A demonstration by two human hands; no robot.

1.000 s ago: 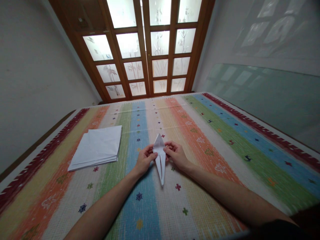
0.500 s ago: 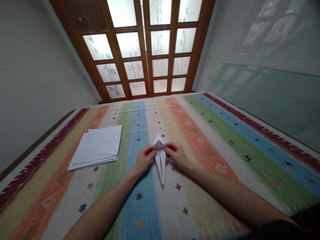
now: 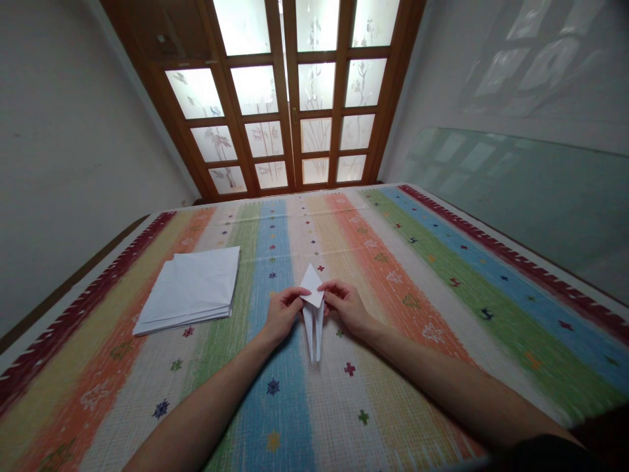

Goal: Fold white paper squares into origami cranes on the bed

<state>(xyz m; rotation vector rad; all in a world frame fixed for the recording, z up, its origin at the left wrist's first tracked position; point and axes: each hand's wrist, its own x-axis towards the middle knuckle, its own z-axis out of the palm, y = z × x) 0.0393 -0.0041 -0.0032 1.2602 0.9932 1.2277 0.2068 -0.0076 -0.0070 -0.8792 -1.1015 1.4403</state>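
A folded white paper piece (image 3: 312, 296) is held between my two hands over the middle of the striped cloth. Its upper part is diamond-shaped, with a flap pointing down over the front, and two narrow legs with a gap between them point toward me. My left hand (image 3: 285, 313) pinches the left corner of the diamond, thumb on top. At the right corner, my right hand (image 3: 346, 306) grips the paper with thumb and fingers. The fingertips beneath the paper are partly hidden.
A stack of white paper sheets (image 3: 189, 288) lies to the left of my hands. Under everything is a colourful striped tablecloth (image 3: 388, 367). Beyond the table stand wood-framed glass doors (image 3: 291, 118), and a glass panel (image 3: 511, 190) leans by the right wall.
The small top flap, which stood up grey and shaded, now lies folded down over the front, showing white. The two lower legs are spread further apart. Both hands stay nearly in place.
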